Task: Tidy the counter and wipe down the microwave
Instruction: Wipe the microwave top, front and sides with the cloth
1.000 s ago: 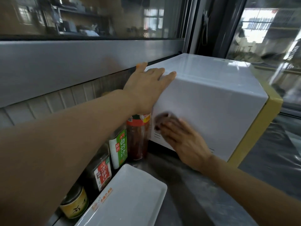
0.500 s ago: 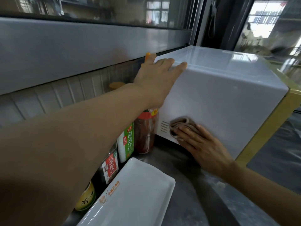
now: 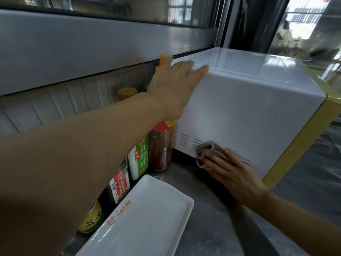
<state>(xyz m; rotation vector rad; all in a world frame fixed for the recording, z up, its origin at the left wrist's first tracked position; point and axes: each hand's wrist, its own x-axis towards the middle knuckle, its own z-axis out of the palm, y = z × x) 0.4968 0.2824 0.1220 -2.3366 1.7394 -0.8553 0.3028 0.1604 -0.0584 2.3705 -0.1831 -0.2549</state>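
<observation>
A white microwave (image 3: 249, 108) with a yellow front frame stands on the steel counter (image 3: 217, 218) at the right. My left hand (image 3: 173, 87) lies flat on its upper back-left corner, fingers spread over the top edge. My right hand (image 3: 232, 174) presses a bunched brown cloth (image 3: 206, 150) against the lower part of the microwave's left side, next to the vent slots.
Sauce bottles and jars (image 3: 142, 156) stand in a row along the ribbed wall left of the microwave, partly hidden by my left arm. A white rectangular plate (image 3: 147, 218) lies on the counter in front of them. Windows rise behind.
My right hand and the cloth have slid down and a little right along the microwave's side, toward its bottom edge. My left hand stays on the top corner.
</observation>
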